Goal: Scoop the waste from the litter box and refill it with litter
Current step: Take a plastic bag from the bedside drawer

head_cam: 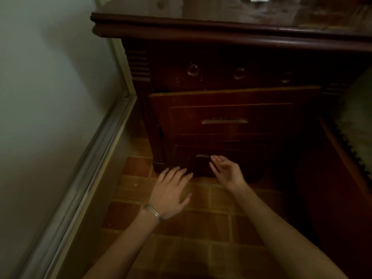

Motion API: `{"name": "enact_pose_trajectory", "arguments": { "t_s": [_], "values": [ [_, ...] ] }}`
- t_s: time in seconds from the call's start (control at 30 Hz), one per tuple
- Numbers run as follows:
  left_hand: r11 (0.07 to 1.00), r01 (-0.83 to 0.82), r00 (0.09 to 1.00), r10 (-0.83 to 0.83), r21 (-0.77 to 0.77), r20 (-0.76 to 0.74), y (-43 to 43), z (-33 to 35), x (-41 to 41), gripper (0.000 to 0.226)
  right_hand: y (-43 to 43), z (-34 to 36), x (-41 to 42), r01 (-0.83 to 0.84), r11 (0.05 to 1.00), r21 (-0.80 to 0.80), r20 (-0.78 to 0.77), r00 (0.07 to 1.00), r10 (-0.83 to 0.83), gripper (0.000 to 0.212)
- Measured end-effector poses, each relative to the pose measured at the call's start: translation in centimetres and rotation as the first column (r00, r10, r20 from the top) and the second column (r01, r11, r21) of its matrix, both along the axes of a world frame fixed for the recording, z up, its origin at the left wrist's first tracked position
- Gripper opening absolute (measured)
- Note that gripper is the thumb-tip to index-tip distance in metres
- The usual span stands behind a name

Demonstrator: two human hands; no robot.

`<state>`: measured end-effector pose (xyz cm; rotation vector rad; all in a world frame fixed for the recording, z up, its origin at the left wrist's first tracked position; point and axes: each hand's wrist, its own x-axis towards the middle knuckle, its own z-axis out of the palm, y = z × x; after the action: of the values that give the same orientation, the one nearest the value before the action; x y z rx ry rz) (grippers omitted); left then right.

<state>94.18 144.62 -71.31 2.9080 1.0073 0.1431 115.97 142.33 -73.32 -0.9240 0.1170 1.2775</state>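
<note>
At lower centre, the left hand (171, 190) and right hand (225, 171) are being held spread, empty, near the bottom handle (202, 156); knuckles are possibly being endangered by the jutting drawer (231, 109) above.

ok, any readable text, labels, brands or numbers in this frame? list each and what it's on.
None readable.
The wooden cabinet shows no label, brand or number on its drawer fronts or metal handles.
The bracelet on the left wrist has no legible marking.
The wall and floor tiles show no writing.
</note>
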Motion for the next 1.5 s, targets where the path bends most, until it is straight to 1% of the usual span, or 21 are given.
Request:
{"name": "enact_pose_trajectory", "arguments": {
  "t_s": [0.1,0.17,0.2,0.47,0.53,0.77,0.83,1.0,1.07,1.1,1.17,1.23,1.27,1.33,1.4,1.43,1.5],
  "values": [
    [1.0,0.002,1.0,-0.002,0.004,-0.003,-0.1,0.1,-0.3,0.059,0.0,0.0,-0.6,0.052,0.997,0.05,-0.099,0.994,-0.047,0.065],
    [1.0,0.007,1.0,-0.007,0.0,0.0,-0.3,0.3,-0.4,0.058,-0.2,0.0,-0.8,0.062,0.996,0.066,-0.121,0.991,-0.054,0.073],
    [1.0,0.013,1.0,-0.013,0.0,0.008,-0.5,0.4,-0.6,0.058,-0.4,-0.1,-1.0,0.065,0.996,0.063,-0.125,0.991,-0.056,0.073],
    [0.998,0.046,0.997,-0.049,0.042,0.059,-2.0,1.0,-1.8,0.057,-3.8,-0.9,-1.9,-0.013,0.999,0.044,-0.123,0.992,0.018,0.038],
    [0.998,0.041,0.996,-0.044,0.042,0.078,-2.7,1.4,-1.9,0.057,-4.9,-1.1,-2.3,-0.022,0.999,0.027,-0.133,0.991,0.025,0.035],
    [0.996,0.044,0.989,-0.055,0.079,0.138,-4.0,2.9,-1.8,0.057,-8.7,-0.7,-4.0,-0.024,1.0,-0.015,-0.159,0.987,0.021,0.035],
    [0.996,0.036,0.987,-0.049,0.084,0.156,-4.1,3.4,-1.7,0.056,-9.9,-0.7,-4.6,-0.017,0.999,-0.028,-0.174,0.985,0.012,0.039],
    [0.998,0.012,0.994,-0.019,0.064,0.11,-4.2,3.4,-1.7,0.055,-12.9,-1.5,-6.1,0.001,1.0,-0.015,-0.244,0.97,-0.004,0.06],
    [0.999,0.011,0.997,-0.014,0.043,0.08,-4.2,2.9,-1.6,0.055,-13.5,-1.7,-6.6,0.011,1.0,-0.013,-0.252,0.968,-0.014,0.052],
    [0.999,0.009,0.998,-0.011,0.033,0.068,-4.2,2.6,-1.6,0.055,-13.6,-1.6,-6.7,0.007,1.0,-0.01,-0.236,0.972,-0.009,0.05],
    [1.0,0.008,0.999,-0.009,0.015,0.045,-4.1,2.1,-1.3,0.054,-13.6,-1.2,-6.6,-0.056,0.998,-0.015,-0.151,0.987,0.053,0.048],
    [1.0,0.012,1.0,-0.012,0.005,0.027,-4.0,1.8,-1.1,0.054,-13.8,-0.8,-6.1,-0.175,0.982,-0.068,-0.06,0.984,0.171,0.041],
    [1.0,0.015,1.0,-0.015,0.007,0.026,-3.9,1.7,-1.0,0.054,-14.1,-0.5,-5.9,-0.251,0.963,-0.102,-0.021,0.968,0.25,0.041],
    [1.0,0.025,0.999,-0.026,0.009,0.042,-3.4,1.8,-0.8,0.054,-14.9,0.6,-5.6,-0.426,0.89,-0.164,0.078,0.894,0.442,0.046],
    [0.999,0.03,0.997,-0.031,0.012,0.064,-2.8,2.1,-0.7,0.055,-15.7,2.5,-5.1,-0.567,0.806,-0.17,0.208,0.779,0.592,0.044],
    [0.999,0.03,0.997,-0.031,0.016,0.073,-2.4,2.3,-0.7,0.056,-15.8,3.8,-4.8,-0.611,0.774,-0.165,0.293,0.719,0.63,0.042],
    [0.999,0.024,0.996,-0.026,0.025,0.086,-1.5,2.6,-0.5,0.057,-15.3,6.6,-4.0,-0.645,0.742,-0.182,0.498,0.59,0.635,0.039]
  ]
}}
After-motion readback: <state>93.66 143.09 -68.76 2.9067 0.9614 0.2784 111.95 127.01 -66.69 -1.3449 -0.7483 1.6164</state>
